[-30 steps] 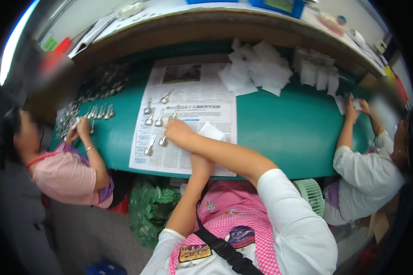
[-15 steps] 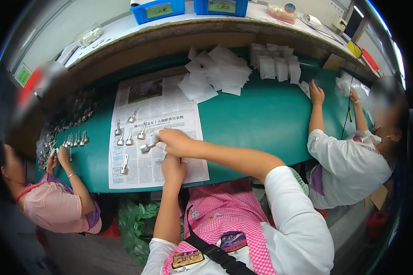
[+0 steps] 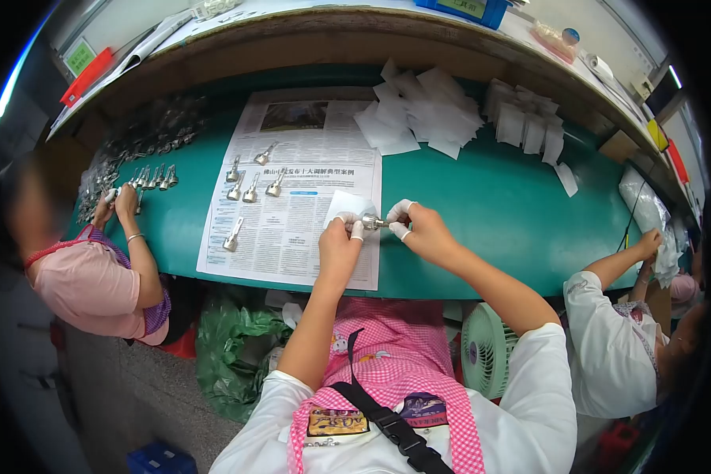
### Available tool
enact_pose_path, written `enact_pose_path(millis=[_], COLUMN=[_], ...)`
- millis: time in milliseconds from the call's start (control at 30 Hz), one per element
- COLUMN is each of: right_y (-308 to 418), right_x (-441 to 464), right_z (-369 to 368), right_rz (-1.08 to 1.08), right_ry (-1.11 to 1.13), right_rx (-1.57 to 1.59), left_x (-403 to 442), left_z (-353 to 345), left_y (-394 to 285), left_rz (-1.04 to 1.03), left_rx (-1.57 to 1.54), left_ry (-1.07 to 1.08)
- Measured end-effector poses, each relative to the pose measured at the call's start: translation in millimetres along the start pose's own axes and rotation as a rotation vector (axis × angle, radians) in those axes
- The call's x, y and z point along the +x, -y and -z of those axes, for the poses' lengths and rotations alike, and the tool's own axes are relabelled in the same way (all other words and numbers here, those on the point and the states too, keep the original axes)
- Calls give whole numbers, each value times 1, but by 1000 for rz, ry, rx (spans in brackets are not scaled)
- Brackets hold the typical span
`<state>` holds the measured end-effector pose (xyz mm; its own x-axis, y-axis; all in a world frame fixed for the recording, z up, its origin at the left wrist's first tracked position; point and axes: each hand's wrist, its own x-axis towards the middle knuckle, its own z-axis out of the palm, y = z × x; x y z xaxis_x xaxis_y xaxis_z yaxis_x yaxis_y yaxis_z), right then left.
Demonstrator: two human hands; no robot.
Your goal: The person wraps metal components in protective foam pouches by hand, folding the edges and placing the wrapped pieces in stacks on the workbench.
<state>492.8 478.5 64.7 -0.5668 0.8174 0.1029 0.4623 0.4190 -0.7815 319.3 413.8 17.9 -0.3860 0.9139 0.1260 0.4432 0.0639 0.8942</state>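
Observation:
Both my hands hold one small silver metal part (image 3: pixel 372 222) over the right edge of a newspaper (image 3: pixel 292 245). My left hand (image 3: pixel 341 243) pinches its wide end together with a white sheet (image 3: pixel 349 205), and white covers show on the fingertips. From the right, my right hand (image 3: pixel 420 229) grips the thin end between thumb and fingers. Several similar metal parts lie on the newspaper to the left, one of them (image 3: pixel 232 235) lower than the others.
White sheets (image 3: pixel 442 110) are heaped at the back of the green table (image 3: pixel 482 229), with more stacks (image 3: pixel 529 126) beside them. A person at left handles parts by a metal pile (image 3: pixel 146 142). Another person at right holds a clear bag (image 3: pixel 644 197). A fan (image 3: pixel 486 351) stands below.
My right hand has moved from over my left hand to its right side, bringing a metal part from the newspaper. The person at right has moved both hands to the clear bag.

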Motion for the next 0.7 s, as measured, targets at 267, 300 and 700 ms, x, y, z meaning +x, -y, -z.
enact_pose_path(millis=[267,300,700], right_y=[-12,-9,-19], right_x=[0,-1,-35], right_z=[2,3,18], right_rz=[-136,-146,196], right_ry=[-62,-63,-2], right_rx=[194,214,-80], left_x=[-15,-16,-15], left_z=[-18,-25,-40], left_y=[-11,-9,-34], left_rz=[-230,-187,303], left_rx=[120,-8,-974], left_ry=[-27,-10,169])
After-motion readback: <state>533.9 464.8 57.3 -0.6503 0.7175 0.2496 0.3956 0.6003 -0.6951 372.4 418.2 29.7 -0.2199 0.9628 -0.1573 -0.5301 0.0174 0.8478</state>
